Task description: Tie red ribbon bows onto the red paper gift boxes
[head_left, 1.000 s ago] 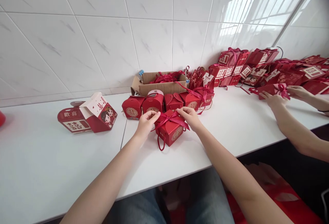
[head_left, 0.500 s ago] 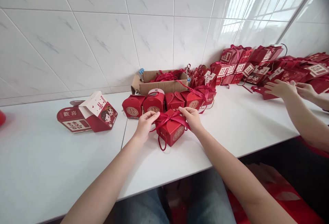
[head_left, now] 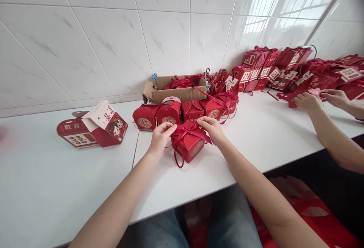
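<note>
A small red gift box (head_left: 189,148) with a gold round emblem stands on the white table in front of me. Across its top lies a dark red ribbon (head_left: 187,129) tied in a bow, and a twisted red cord handle (head_left: 179,160) hangs down its near side. My left hand (head_left: 161,138) pinches the left loop of the bow between thumb and fingers. On the opposite side my right hand (head_left: 212,129) pinches the right loop. Both hands are at the height of the box top.
Several red boxes (head_left: 169,114) form a row behind. A cardboard tray (head_left: 176,95) of ribbons sits by the tiled wall. Two larger boxes (head_left: 93,126) lie at left. Stacked boxes (head_left: 256,73) fill the back right, where another person's hands (head_left: 309,102) handle a red box.
Both my hands stay on the bow, almost unmoved. The view has shifted slightly. At right, the other person's hands now show a pinkish piece between them.
</note>
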The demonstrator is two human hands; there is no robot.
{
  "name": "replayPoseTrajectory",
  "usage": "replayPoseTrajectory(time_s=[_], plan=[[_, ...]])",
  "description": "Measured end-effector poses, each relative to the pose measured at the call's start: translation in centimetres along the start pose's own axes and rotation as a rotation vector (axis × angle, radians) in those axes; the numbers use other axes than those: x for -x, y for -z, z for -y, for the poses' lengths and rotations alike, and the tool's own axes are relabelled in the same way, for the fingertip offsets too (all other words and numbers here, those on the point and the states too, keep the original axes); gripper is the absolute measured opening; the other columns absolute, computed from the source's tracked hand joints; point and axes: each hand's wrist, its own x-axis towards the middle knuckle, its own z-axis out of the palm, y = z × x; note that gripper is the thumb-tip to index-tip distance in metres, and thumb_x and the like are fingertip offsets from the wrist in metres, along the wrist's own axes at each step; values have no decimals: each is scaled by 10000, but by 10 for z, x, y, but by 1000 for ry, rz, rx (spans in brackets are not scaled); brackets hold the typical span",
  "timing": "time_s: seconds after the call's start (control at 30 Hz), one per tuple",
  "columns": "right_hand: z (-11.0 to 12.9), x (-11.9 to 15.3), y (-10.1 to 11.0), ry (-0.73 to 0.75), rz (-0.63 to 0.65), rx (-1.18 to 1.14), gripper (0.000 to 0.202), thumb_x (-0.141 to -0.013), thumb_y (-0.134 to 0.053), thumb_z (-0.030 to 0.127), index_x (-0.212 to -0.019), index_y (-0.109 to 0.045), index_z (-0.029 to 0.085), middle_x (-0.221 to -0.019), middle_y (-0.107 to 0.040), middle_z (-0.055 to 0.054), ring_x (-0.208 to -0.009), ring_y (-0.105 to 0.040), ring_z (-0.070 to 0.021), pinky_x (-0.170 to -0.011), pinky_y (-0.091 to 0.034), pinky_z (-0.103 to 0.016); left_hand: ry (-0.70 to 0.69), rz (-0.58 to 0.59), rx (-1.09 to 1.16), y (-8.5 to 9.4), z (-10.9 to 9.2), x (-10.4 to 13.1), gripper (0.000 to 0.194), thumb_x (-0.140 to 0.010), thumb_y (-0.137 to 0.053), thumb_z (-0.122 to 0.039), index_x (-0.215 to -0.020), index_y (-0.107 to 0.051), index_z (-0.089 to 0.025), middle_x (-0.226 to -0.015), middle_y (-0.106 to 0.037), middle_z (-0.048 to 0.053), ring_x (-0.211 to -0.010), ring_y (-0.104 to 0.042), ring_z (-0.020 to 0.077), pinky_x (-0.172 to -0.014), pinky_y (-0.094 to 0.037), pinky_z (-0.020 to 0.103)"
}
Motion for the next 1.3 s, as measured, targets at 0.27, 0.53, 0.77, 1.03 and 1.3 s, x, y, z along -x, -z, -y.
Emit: replayPoseTrajectory(time_s=[0.27, 0.53, 0.77, 1.03, 1.3], plan=[[5, -4, 11, 65, -5, 9, 365, -770, -604, 503, -977, -667, 210, -715, -572, 10, -634, -503, -110, -577, -374, -248, 54, 76, -21, 13, -5, -6, 182, -693, -572, -225, -849, -659, -190, -863, -644, 11, -803, -589, 161, -703, -439, 270], [2, 2, 2, 39, 8, -67, 329, -715, -729, 426, -962, -626, 235, -697, -555, 42, -611, -502, -89, -592, -395, -231, 60, 137, -60, 9, -6, -2, 185, -682, -656, -226, -864, -640, -195, -890, -644, 13, -840, -596, 168, -747, -444, 288], [2, 0, 6, -22, 108, -210, 377, -652, -804, 306, -985, -634, 252, -760, -632, 33, -668, -586, -99, -671, -464, -244, -117, 57, -352, 2, -8, -5, 305, -749, -643, -290, -1045, -666, -224, -952, -665, 44, -886, -605, 191, -775, -481, 317], [9, 0, 11, -19, 158, -264, 464, -728, -693, 520, -1108, -643, 258, -776, -645, 10, -662, -529, -112, -682, -448, -270, -636, 12, -914, -6, -21, -15, 184, -792, -609, -312, -947, -629, -215, -850, -669, 33, -826, -594, 209, -790, -435, 340], [6, 4, 6, 56, 181, -75, 524, -663, -736, 251, -1146, -535, 270, -780, -543, 42, -686, -540, -112, -681, -465, -268, -526, -260, -906, -4, -17, -15, 327, -705, -685, -381, -488, -506, -215, -717, -618, 27, -770, -543, 213, -735, -409, 339]])
